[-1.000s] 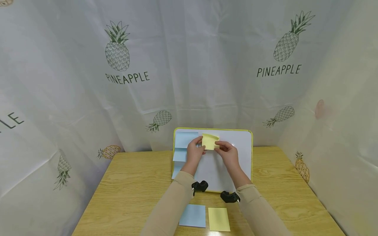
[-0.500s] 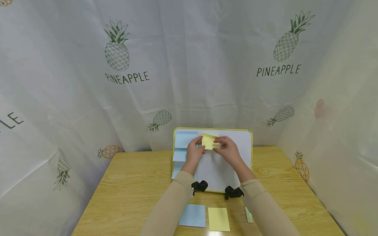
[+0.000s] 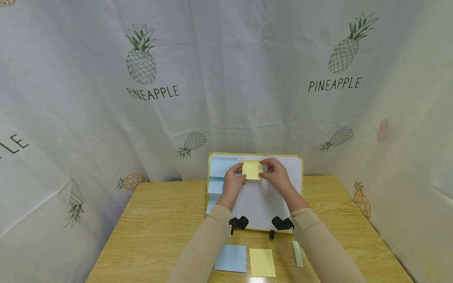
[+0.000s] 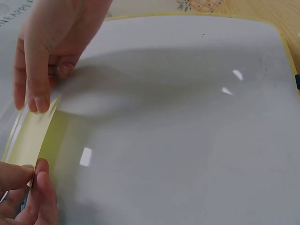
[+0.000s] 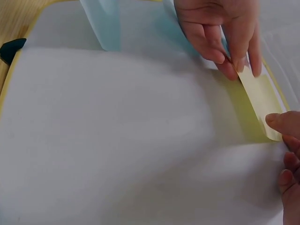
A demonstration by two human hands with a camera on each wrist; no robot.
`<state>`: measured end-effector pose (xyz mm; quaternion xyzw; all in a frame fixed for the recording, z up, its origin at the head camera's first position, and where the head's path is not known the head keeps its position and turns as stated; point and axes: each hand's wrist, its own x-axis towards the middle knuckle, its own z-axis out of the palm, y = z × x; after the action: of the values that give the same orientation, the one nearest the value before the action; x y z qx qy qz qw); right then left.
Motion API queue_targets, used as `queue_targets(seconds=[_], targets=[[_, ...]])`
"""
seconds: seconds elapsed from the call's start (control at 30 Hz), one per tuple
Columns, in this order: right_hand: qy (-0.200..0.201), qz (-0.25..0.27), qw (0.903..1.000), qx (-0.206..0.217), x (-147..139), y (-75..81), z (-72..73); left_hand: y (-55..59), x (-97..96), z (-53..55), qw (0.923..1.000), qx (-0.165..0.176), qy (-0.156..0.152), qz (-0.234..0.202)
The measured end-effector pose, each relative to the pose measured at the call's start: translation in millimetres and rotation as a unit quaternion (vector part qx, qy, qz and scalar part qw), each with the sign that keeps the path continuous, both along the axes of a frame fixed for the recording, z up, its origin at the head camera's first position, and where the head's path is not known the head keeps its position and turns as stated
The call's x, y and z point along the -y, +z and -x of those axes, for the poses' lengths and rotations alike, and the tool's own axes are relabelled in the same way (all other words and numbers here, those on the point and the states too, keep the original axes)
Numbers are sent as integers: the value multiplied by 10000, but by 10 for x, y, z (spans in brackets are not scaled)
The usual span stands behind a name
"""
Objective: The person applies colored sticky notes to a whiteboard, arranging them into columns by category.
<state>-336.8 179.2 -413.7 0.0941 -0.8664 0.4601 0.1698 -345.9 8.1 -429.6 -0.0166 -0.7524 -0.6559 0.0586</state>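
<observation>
A small yellow sticky note [image 3: 251, 169] lies against the upper part of a yellow-rimmed whiteboard [image 3: 262, 204]. My left hand [image 3: 232, 184] pinches its left edge between thumb and fingers. At the note's right side is my right hand [image 3: 278, 177], its index finger at the top corner and its thumb [image 5: 281, 123] lower on the paper. In the left wrist view, the lower edge of the note [image 4: 36, 129] stands off the board. Three blue sticky notes [image 3: 216, 184] run down the board's left side, partly behind my left hand.
On the wooden table [image 3: 159, 232] in front of the board lie a blue pad [image 3: 231, 258], a yellow pad [image 3: 262, 262] and a pale green pad [image 3: 297, 254], partly covered by my right forearm. A pineapple-print curtain [image 3: 240, 78] surrounds the table.
My right hand has slid slightly left over the note, then back right and up to its top corner. The note's top edge, curled before, now looks flatter. The green pad has come into view.
</observation>
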Motion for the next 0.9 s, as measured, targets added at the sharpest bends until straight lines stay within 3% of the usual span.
queue_targets(seconds=[0.27, 0.5, 0.77, 0.9], targets=[[-53, -183, 9998, 101, -14, 46, 60, -16, -5, 18, 10000, 54, -8, -42], [-19, -932, 9951, -331, 31, 105, 104, -4, 19, -5, 10000, 4, -38, -84], [87, -1322, 9902, -436, 107, 108, 160, -10, 119, -67, 9996, 54, -139, -229], [121, -1566, 9857, -605, 146, 91, 205, -33, 215, -121, 9998, -43, -170, -66]])
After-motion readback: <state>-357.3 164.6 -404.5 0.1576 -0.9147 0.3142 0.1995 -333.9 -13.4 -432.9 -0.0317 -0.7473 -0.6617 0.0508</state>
